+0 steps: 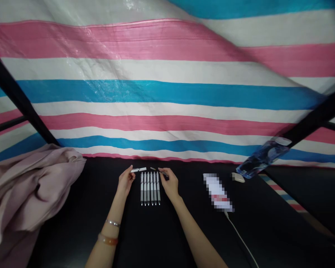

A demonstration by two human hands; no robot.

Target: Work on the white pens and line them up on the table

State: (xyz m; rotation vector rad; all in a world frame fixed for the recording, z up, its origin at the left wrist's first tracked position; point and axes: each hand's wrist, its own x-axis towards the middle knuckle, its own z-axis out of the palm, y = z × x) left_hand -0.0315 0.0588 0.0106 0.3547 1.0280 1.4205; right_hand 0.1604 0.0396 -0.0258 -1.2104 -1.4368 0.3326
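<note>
My left hand point(125, 180) is closed in a pinch on a white pen barrel point(142, 169), held level and pointing to the right. Opposite it, my right hand point(169, 183) is also closed, fingers round a dark grey pen part point(164, 174) that they mostly cover. A small thin piece point(153, 168) shows between the two hands; whether it joins the part in my right hand I cannot tell. Just below, several white-and-grey pens point(150, 189) lie side by side in a neat row, tips toward me.
A phone point(218, 192), its picture blurred out, lies at the right with a white cable point(241, 234) running toward me. Beyond it are a small white case point(238, 178) and a clear bottle point(264, 158). Pinkish cloth point(36, 186) covers the black table's point(150, 238) left side. Striped sheeting point(167, 93) hangs behind.
</note>
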